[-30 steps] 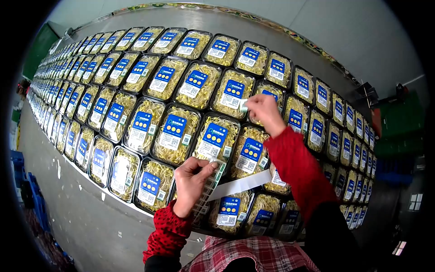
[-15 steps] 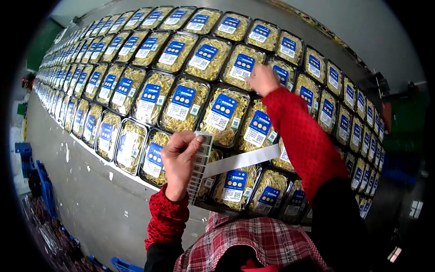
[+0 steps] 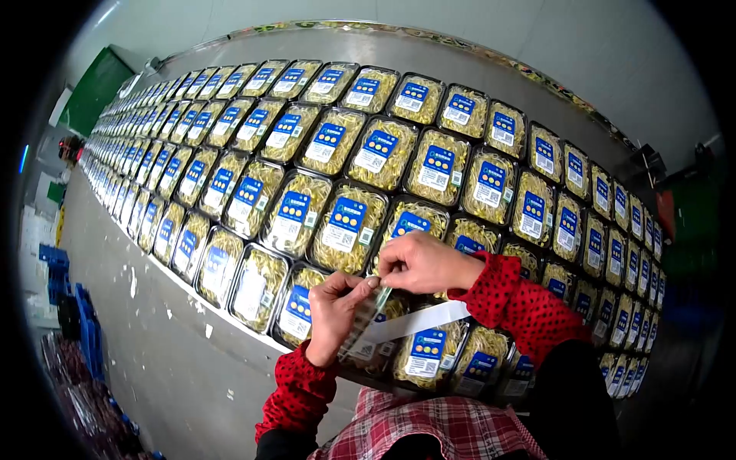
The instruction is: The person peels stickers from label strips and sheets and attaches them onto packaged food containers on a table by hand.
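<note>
Pinched between the thumb and fingers of my left hand is a strip of small green-and-white stickers, hanging down towards me. My right hand is closed at the strip's top edge, its fingertips beside my left thumb; whether a sticker is between them is hidden. A white paper band runs from the strip to the right, over the packs. Below both hands lie clear-lidded trays of bean sprouts with blue-and-white labels. Some trays carry a small green sticker by the label, such as the tray of sprouts beyond my right hand.
Rows of packed sprout trays stretch far left and right. Blue crates stand on the grey floor at the left, with scraps of paper about. A green panel is at the far left, a grey wall behind.
My right hand has come back from a tray further away to the sticker strip in my left hand. The view has shifted, so the trays sit lower in the picture.
</note>
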`<action>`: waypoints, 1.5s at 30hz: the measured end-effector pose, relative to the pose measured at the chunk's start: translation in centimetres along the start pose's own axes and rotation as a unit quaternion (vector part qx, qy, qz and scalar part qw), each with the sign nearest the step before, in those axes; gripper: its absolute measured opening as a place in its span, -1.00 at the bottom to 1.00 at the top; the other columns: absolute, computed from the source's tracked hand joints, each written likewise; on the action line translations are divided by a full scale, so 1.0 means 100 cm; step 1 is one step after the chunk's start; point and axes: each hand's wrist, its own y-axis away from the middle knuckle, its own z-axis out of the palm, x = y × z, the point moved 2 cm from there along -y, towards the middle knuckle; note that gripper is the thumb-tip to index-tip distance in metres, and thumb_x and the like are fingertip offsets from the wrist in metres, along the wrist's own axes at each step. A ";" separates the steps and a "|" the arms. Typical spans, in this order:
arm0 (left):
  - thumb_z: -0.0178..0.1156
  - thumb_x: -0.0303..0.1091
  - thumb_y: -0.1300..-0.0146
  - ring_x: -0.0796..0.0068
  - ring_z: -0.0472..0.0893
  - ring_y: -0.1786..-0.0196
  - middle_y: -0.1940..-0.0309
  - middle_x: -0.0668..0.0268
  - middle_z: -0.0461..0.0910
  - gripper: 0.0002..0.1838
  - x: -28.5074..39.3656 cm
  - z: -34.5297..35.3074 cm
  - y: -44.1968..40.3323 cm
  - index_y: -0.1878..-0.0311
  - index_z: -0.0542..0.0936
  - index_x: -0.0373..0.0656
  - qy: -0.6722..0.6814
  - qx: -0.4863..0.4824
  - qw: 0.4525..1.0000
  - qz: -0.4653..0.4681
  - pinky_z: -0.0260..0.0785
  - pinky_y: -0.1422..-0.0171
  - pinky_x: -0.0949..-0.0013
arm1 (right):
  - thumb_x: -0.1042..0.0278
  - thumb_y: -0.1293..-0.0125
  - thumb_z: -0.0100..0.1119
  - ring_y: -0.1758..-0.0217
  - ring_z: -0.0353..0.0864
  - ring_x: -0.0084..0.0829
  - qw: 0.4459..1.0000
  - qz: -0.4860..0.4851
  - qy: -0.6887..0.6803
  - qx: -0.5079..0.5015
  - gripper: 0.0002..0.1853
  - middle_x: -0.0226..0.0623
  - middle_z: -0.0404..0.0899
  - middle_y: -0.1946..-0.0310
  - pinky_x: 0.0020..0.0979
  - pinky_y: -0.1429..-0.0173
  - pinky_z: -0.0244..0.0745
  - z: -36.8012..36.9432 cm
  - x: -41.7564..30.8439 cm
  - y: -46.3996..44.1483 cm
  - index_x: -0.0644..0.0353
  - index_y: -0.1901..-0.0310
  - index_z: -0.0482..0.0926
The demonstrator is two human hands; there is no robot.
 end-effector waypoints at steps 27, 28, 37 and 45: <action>0.27 -0.40 -0.26 0.52 0.55 0.26 0.33 0.26 0.63 -0.84 -0.008 -0.096 -0.091 0.31 0.66 -0.33 0.081 0.008 0.994 0.080 0.40 0.16 0.44 | 0.46 -0.13 0.33 0.35 0.60 -0.36 0.992 0.075 -0.067 0.082 -0.80 -0.19 0.58 0.37 -0.40 0.25 0.48 0.023 -0.021 -0.130 0.31 0.20 0.64; 0.26 -0.42 -0.27 0.52 0.55 0.28 0.35 0.27 0.62 -0.85 -0.005 -0.101 -0.088 0.31 0.66 -0.34 0.050 -0.038 0.995 0.076 0.40 0.17 0.44 | 0.42 -0.12 0.30 0.32 0.60 -0.25 0.993 0.065 -0.066 0.073 -0.80 -0.14 0.57 0.37 -0.31 0.21 0.48 0.029 -0.017 -0.130 0.29 0.22 0.63; 0.37 -0.42 -0.21 0.75 0.44 0.46 0.51 0.40 0.61 -0.82 -0.032 -0.097 -0.081 0.37 0.62 -0.36 0.080 -0.032 0.996 -0.039 0.31 0.37 0.57 | 0.36 -0.08 0.26 0.42 0.61 -0.24 0.980 0.047 0.131 0.141 -0.88 -0.20 0.56 0.47 -0.28 0.35 0.47 0.033 0.004 -0.133 0.21 0.51 0.61; 0.40 -0.48 -0.14 0.67 0.50 0.35 0.39 0.32 0.63 -0.85 -0.032 -0.108 -0.084 0.34 0.64 -0.35 0.076 -0.026 0.996 -0.030 0.34 0.26 0.52 | 0.26 0.02 0.39 0.45 0.68 -0.25 0.872 0.265 -0.023 0.412 -0.76 -0.13 0.65 0.58 -0.24 0.33 0.50 -0.023 0.144 -0.192 0.30 0.48 0.69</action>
